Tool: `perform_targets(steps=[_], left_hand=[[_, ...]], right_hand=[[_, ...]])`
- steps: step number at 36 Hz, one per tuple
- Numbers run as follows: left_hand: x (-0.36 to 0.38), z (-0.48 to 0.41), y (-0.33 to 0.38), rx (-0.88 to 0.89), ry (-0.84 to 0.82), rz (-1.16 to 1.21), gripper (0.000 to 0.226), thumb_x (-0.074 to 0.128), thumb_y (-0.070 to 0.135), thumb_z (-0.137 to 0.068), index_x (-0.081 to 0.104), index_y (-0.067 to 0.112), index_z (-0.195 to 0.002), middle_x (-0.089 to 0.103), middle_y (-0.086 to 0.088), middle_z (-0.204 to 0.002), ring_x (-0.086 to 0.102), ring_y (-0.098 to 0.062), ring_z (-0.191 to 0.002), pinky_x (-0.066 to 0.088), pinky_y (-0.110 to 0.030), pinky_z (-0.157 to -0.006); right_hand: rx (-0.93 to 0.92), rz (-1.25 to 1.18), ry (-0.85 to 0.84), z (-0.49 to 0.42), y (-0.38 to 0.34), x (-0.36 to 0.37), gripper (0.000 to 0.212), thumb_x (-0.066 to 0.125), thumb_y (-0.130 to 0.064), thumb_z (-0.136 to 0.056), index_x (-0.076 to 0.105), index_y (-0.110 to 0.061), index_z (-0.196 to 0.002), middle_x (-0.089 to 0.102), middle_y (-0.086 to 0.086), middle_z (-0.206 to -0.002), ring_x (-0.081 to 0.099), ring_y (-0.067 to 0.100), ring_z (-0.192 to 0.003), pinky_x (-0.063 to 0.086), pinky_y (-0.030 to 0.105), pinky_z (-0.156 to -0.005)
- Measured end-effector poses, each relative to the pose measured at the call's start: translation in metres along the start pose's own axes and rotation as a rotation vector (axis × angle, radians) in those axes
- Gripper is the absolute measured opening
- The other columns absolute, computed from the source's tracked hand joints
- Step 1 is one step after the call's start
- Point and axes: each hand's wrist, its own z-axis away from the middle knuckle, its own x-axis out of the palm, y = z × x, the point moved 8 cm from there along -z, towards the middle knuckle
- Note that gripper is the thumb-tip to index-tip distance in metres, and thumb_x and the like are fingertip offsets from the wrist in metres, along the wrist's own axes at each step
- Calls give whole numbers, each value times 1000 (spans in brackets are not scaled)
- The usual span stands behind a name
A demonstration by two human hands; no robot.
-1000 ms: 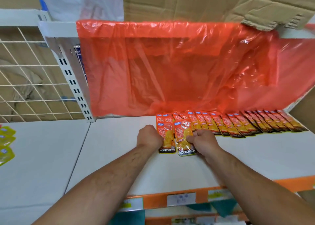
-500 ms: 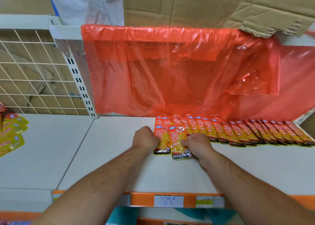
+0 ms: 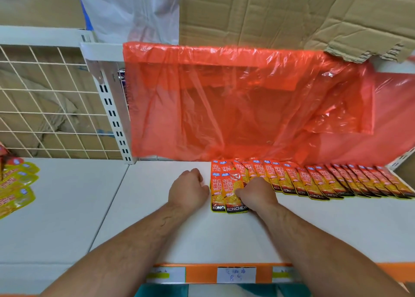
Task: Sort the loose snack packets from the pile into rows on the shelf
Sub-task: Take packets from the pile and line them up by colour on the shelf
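Observation:
A long row of orange-and-yellow KONCHEW snack packets (image 3: 314, 182) lies overlapped along the back of the white shelf (image 3: 157, 224), running from the middle to the right. At the row's left end two front packets (image 3: 225, 197) overlap each other, nearer me than the rest. My right hand (image 3: 256, 194) is curled over their right side, gripping the upper one. My left hand (image 3: 188, 191) is a loose fist just left of the packets, at their edge, holding nothing.
A red plastic bag (image 3: 235, 108) hangs down behind the row. Yellow packets (image 3: 15, 191) lie on the neighbouring shelf at the far left, in front of a wire mesh panel (image 3: 45, 99). Cardboard (image 3: 280, 11) sits above. The orange shelf edge carries price labels (image 3: 235, 274).
The two front packets have slid closer together and now overlap more. My left hand has eased slightly off the leftmost packet's edge. The view has shifted a little to the left.

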Motion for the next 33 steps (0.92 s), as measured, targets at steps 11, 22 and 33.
perform_targets(steps=[11, 22, 33], left_hand=[[2, 0, -8, 30, -49, -32, 22, 63, 32, -86, 59, 18, -103, 60, -2, -102, 57, -21, -92, 43, -28, -72], [3, 3, 3, 223, -83, -285, 36, 52, 42, -89, 56, 17, -116, 58, -5, -113, 54, -26, -107, 47, -34, -85], [1, 11, -15, 378, -107, -391, 54, 44, 50, -89, 49, 24, -136, 54, 0, -135, 46, -24, -122, 39, -38, -101]], right_hand=[[10, 187, 71, 8, -5, 0, 14, 60, -29, -79, 55, -16, -76, 55, -1, -72, 56, 25, -72, 39, 25, -58], [-45, 311, 171, 19, -14, -9, 21, 58, -40, -83, 51, -20, -84, 55, -1, -80, 55, 27, -77, 40, 28, -63], [-397, 445, 194, 55, -55, 17, 51, 54, -43, -86, 56, -25, -133, 54, 1, -136, 45, 28, -125, 41, 35, -102]])
